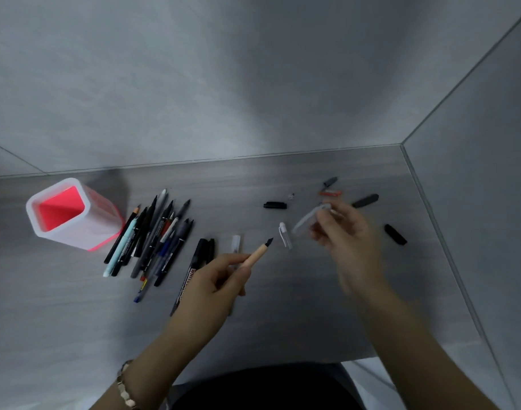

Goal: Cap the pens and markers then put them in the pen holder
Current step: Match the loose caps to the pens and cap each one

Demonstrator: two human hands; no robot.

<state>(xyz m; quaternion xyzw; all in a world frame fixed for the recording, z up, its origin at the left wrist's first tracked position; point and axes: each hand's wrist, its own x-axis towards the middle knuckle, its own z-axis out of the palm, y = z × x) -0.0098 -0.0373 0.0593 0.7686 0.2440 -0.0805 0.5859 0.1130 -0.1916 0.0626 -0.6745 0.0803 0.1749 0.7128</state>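
Braceleted left hand (212, 287) pinches a tan-barrelled pen (257, 253) over the grey desk (282, 321), its black nib bare and pointing up-right. Blurred, the right hand (346, 232) pinches a pale grey cap (308, 218) near that nib, apart from it. A white clip cap (285, 234) lies between them. More uncapped pens (152, 241) lie heaped beside the white-and-pink pen holder (58, 184), far left; black caps (274, 205) are scattered to the right.

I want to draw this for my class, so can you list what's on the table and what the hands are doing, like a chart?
left hand: holds a tan pen, black tip bare
right hand: pinches a grey piece, blurred; cap or pen unclear
pen holder: white, pink inside, upright at left
pen pile: lying beside the holder
loose caps: white cap, black cap and others scattered at right
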